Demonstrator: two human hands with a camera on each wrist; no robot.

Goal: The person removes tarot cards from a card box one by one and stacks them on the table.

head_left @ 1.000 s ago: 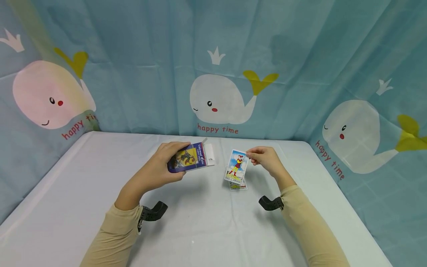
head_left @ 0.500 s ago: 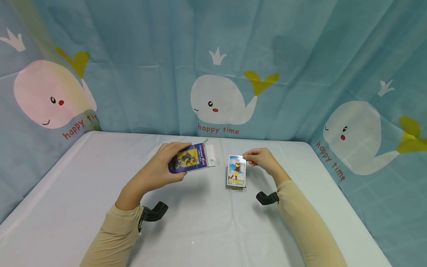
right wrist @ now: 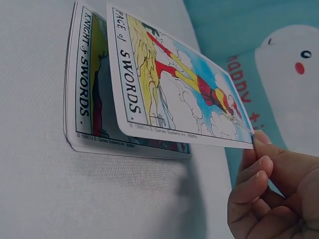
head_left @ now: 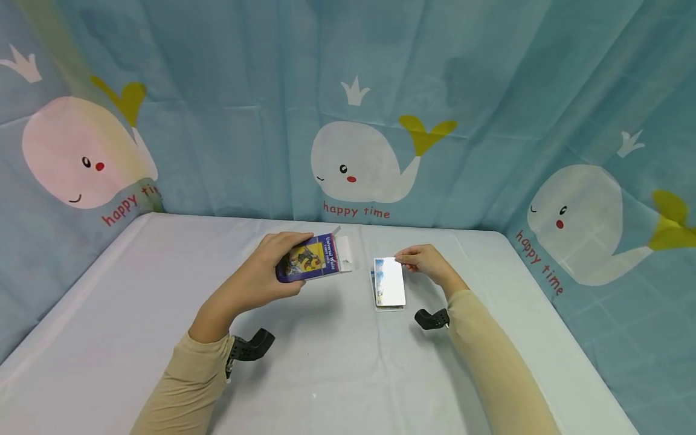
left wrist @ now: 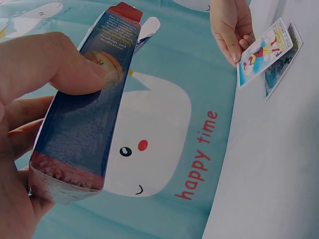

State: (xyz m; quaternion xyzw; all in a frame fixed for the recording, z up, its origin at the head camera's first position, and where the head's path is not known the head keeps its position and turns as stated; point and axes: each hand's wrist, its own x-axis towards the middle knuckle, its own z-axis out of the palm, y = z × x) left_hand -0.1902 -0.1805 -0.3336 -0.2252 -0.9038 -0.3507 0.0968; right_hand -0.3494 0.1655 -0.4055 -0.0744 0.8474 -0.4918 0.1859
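Note:
My left hand (head_left: 263,269) grips a blue tarot deck box (head_left: 309,258) labelled "Universal Waite Tarot Deck", held above the table with its flap end toward the right. In the left wrist view the thumb lies across the narrow side of the box (left wrist: 87,119). My right hand (head_left: 426,263) pinches one corner of a Page of Swords tarot card (right wrist: 179,84) between thumb and fingers. The card is tilted close over a small stack of tarot cards (right wrist: 82,99), topped by the Knight of Swords. Glare whitens the held card's face in the head view.
A white cloth covers the table (head_left: 326,374). Behind and beside it hangs a blue curtain (head_left: 228,121) printed with whales. Black wrist camera mounts (head_left: 251,345) jut from both sleeves.
The right hand has lowered the Page of Swords card and shifted it slightly, so it lines up more with the stack beneath. The left hand and box stay nearly still.

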